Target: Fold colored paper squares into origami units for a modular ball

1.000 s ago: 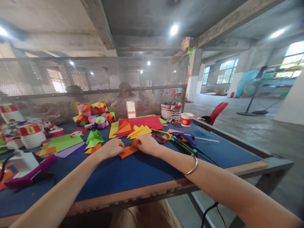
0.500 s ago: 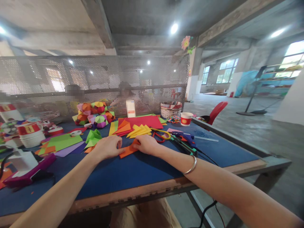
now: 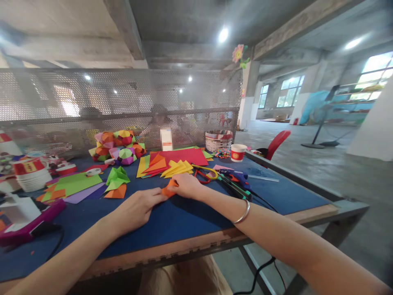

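Observation:
A folded orange paper (image 3: 168, 191) lies on the blue table mat (image 3: 190, 217) in front of me. My left hand (image 3: 138, 207) rests flat over its near end, fingers stretched out and pressing toward the fold. My right hand (image 3: 186, 185) is closed in a pinch on the paper's far end, a metal bangle on its wrist. Just beyond lie yellow folded pieces (image 3: 178, 168), a red sheet (image 3: 187, 156) and green folded pieces (image 3: 116, 177).
Scissors (image 3: 205, 175) and a glue gun (image 3: 235, 182) lie right of my hands. Paper balls (image 3: 118, 147), a basket (image 3: 218, 141) and a red cup (image 3: 238, 153) stand by the mesh screen. Stacked cups (image 3: 30, 174) and a purple device (image 3: 29, 217) are at left.
My left hand has slid back toward me along the paper and flattened out. The orange paper now looks shorter, mostly covered by the hands. The view has tilted up slightly.

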`<control>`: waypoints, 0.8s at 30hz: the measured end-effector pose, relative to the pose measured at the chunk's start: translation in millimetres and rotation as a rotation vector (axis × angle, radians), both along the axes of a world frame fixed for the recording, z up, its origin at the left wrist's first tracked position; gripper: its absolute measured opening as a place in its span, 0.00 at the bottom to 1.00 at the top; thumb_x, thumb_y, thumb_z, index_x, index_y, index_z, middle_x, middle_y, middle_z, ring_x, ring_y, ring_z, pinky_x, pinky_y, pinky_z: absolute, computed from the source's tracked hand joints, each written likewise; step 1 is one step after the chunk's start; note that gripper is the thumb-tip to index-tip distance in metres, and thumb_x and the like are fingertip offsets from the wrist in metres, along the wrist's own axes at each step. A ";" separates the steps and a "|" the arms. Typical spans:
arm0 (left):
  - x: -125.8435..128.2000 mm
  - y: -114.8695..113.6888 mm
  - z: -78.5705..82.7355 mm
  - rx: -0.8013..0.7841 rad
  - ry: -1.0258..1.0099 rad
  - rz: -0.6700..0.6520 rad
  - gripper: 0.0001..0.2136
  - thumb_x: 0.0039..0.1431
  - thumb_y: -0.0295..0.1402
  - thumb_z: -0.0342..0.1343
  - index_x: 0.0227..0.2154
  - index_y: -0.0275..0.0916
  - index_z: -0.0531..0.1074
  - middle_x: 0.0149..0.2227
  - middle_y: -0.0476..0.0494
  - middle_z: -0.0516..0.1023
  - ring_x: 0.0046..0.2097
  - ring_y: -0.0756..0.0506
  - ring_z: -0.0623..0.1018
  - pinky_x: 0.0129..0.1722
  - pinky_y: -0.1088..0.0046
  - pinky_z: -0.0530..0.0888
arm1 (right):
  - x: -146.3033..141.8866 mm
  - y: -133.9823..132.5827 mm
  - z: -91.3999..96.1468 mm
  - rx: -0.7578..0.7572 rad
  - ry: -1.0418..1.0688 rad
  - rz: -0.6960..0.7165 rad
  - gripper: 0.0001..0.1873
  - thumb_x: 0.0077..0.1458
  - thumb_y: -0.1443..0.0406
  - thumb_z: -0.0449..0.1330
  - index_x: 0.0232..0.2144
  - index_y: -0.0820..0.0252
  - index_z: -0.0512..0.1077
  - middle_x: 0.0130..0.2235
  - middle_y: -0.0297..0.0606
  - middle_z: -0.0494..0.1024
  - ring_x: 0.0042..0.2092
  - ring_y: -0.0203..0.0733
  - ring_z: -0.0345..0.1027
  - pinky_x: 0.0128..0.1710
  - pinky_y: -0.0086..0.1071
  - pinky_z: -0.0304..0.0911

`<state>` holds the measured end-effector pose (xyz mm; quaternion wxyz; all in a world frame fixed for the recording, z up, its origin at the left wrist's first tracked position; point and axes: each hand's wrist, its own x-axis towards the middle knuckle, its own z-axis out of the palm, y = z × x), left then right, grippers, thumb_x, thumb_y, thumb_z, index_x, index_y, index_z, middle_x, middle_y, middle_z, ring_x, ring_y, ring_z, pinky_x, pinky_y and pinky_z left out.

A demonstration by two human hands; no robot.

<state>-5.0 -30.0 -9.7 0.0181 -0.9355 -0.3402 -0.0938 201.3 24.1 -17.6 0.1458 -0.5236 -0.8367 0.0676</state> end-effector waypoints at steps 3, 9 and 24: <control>-8.4 -3.6 -3.3 -0.036 -0.018 -0.031 0.31 0.56 0.14 0.41 0.58 0.42 0.72 0.57 0.43 0.77 0.55 0.44 0.80 0.55 0.70 0.74 | 0.6 2.3 -2.1 -0.007 0.065 0.008 0.15 0.61 0.56 0.59 0.39 0.61 0.77 0.43 0.45 0.82 0.47 0.51 0.75 0.41 0.35 0.63; -6.5 -5.0 -2.5 -0.048 -0.006 -0.012 0.32 0.54 0.14 0.42 0.59 0.42 0.74 0.56 0.41 0.78 0.53 0.42 0.81 0.54 0.67 0.76 | 4.7 4.4 1.2 -0.109 0.231 0.001 0.35 0.48 0.55 0.73 0.54 0.63 0.69 0.48 0.46 0.80 0.49 0.50 0.75 0.46 0.36 0.66; -7.2 -3.4 -4.2 -0.020 -0.019 0.025 0.27 0.60 0.18 0.44 0.57 0.42 0.77 0.54 0.40 0.80 0.53 0.42 0.80 0.54 0.68 0.76 | 16.4 6.1 21.7 -0.267 0.176 0.003 0.40 0.43 0.60 0.77 0.58 0.63 0.70 0.49 0.47 0.80 0.49 0.51 0.76 0.43 0.35 0.71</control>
